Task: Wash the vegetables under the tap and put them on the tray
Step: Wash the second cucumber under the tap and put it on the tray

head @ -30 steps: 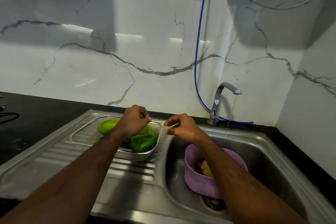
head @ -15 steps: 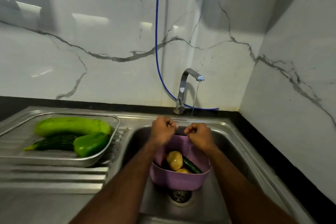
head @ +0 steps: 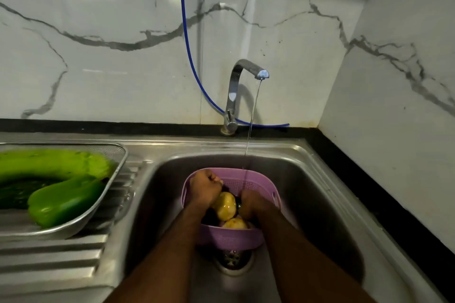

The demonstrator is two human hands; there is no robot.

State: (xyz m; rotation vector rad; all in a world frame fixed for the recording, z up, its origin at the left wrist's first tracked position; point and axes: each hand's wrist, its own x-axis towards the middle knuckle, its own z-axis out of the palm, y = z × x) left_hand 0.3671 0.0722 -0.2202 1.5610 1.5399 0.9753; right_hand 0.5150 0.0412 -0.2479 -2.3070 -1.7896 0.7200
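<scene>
A pink perforated basket [head: 256, 181] stands in the sink bowl over the drain. It holds two yellow potatoes [head: 225, 205] [head: 235, 224] and something dark beneath them. Both my hands are inside the basket. My left hand [head: 205, 189] is curled into a fist against the upper potato's left side. My right hand [head: 252, 205] reaches down on that potato's right, its fingers hidden. A thin stream runs from the tap [head: 246, 69] into the basket's back. The steel tray [head: 115, 177] on the drainboard carries a long green gourd [head: 49, 162], a green capsicum [head: 64, 202] and a dark cucumber [head: 14, 192].
The steel sink [head: 320, 192] has a drain [head: 231, 258] just in front of the basket. A blue hose [head: 189, 56] hangs down the marble wall behind the tap. A black counter edge [head: 384, 199] runs along the right, with a wall close behind it.
My hands left the tray, met under the stream above the basket, and have now dropped down into the basket among the potatoes. My view moved right and closer to the sink.
</scene>
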